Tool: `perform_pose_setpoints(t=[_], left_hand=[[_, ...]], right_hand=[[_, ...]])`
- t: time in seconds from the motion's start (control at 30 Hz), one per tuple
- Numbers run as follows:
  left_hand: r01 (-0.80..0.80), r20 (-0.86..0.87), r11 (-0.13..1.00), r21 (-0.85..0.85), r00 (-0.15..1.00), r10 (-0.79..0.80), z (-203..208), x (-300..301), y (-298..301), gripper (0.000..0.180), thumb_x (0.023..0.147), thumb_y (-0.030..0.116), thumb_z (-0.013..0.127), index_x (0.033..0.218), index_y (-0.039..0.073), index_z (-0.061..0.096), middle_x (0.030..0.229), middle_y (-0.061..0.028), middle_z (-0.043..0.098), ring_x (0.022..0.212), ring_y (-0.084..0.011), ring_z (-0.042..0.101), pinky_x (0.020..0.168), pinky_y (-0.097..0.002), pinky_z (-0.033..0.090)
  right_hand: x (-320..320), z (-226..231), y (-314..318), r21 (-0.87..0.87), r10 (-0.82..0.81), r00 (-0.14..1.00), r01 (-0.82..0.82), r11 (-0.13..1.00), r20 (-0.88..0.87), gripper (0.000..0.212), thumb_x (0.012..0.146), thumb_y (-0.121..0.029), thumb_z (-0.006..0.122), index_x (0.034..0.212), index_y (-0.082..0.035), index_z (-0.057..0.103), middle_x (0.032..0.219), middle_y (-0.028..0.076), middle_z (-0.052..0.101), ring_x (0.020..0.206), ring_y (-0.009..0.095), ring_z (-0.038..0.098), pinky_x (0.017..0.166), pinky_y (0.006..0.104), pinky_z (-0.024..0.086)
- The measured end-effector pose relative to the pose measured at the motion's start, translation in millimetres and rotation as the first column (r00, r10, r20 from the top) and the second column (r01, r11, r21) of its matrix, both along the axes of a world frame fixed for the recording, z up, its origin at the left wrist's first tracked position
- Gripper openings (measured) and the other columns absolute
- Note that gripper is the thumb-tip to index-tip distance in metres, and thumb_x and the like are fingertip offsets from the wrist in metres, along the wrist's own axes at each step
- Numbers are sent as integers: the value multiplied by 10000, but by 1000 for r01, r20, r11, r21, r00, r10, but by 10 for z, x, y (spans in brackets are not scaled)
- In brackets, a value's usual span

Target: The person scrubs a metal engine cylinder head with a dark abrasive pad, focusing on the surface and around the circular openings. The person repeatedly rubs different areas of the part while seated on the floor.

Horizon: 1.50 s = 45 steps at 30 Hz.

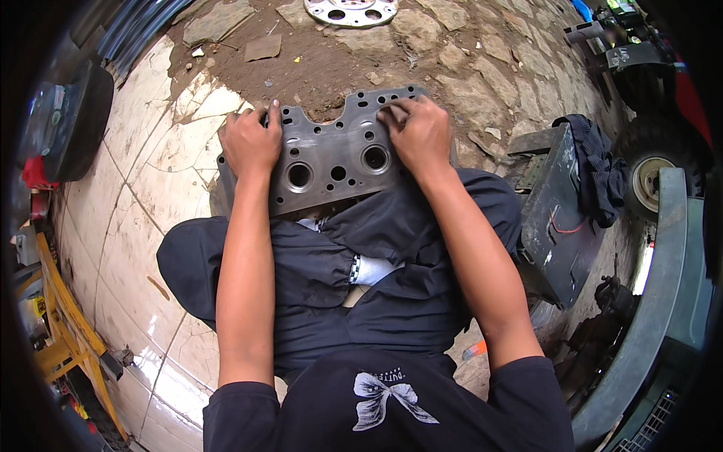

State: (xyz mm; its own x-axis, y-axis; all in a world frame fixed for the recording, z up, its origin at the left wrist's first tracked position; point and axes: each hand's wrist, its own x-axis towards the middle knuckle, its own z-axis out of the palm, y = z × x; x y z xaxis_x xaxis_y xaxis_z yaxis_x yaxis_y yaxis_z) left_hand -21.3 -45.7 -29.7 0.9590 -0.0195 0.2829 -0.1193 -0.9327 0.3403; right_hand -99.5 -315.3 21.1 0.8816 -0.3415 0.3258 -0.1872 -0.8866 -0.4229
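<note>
From the head, there is one gray metal block [324,151] with two big ringed holes, by two folded legs [196,260]. The left hand [252,141] bends its fingers over the left side; the right hand [418,132] bunches its fingers up top. I can't tell if either grips.

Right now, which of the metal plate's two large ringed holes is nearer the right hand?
The right ringed hole, near the right hand; the left ringed hole lies farther across the plate.
</note>
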Motion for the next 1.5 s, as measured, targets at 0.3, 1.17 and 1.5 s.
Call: perform_pose_setpoints(t=[0.3,1.17,1.5], left_hand=[[28,36,1000,-12,999,-28,-14,-8,14,511,1040,501,623,1037,39,840,1031,-174,793,1036,-391,700,953,-507,531],[6,-13,1000,5,1000,-6,10,-10,-8,499,1027,513,632,1042,63,847,1032,-168,794,1045,-378,695,968,-498,518],[-1,5,1000,-13,1000,1,-3,-15,-11,507,1021,523,638,1050,62,846,1031,-165,795,1059,-374,695,980,-485,519]], right_hand=[[3,61,-47,42,-36,999,37,998,-20,211,871,-284,855,1004,-121,851,949,169,748,883,401,743,804,496,592],[-93,-13,153,-8,-5,1000,5,1000,-4,256,869,-319,867,999,-99,853,946,194,762,857,395,745,795,487,591],[-68,-43,42,-2,129,991,-129,992,-23,223,864,-267,882,1009,-100,852,923,189,756,809,361,751,767,452,602]])
